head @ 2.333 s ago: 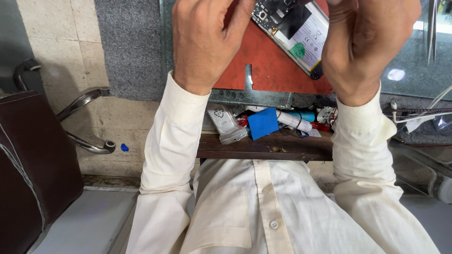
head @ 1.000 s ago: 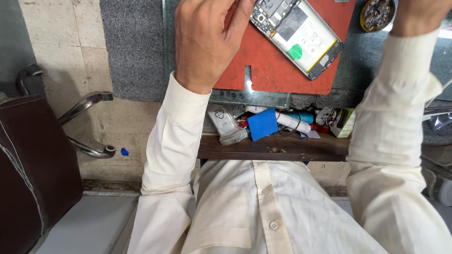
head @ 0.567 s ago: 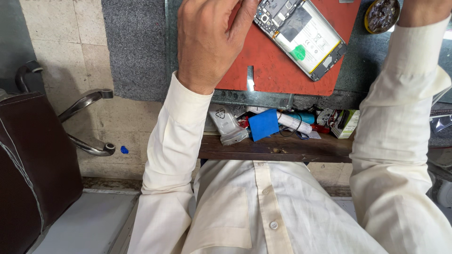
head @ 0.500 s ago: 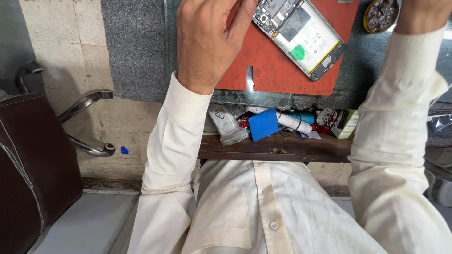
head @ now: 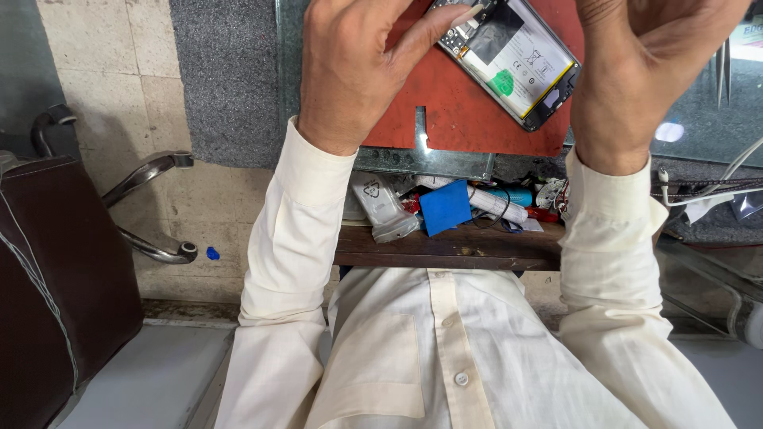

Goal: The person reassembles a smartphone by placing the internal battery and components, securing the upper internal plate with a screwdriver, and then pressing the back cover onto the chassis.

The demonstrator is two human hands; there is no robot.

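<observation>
Opened phone [head: 513, 59] — between both hands.

Bare red mat [head: 469, 119] between both wrists.

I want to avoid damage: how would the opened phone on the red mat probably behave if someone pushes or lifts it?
The opened phone looks flat and stiff, so it would probably slide rather than roll or tip. With its back cover off and its battery and circuit board bare, it seems fragile. The left hand touches its upper end; the red mat may limit slipping.
</observation>
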